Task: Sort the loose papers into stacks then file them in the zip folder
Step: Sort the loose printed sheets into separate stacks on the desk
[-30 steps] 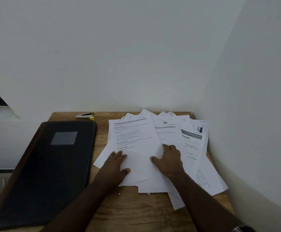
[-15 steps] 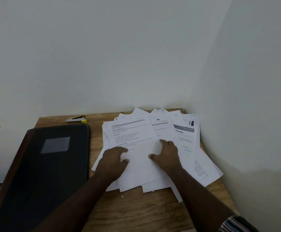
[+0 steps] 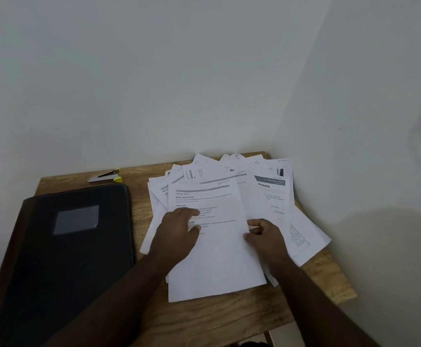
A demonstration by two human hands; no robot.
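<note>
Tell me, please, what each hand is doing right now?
Left hand: open, resting flat on the top sheet.
Right hand: pinching that sheet's right edge.

Head view, angled down, close over desk (image 3: 204, 321)

Left hand (image 3: 176, 232) flat, right hand (image 3: 267, 236) curled

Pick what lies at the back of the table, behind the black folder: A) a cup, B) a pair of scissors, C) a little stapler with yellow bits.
C: a small stapler with yellow ends lies on the wooden table behind the black zip folder.
</note>
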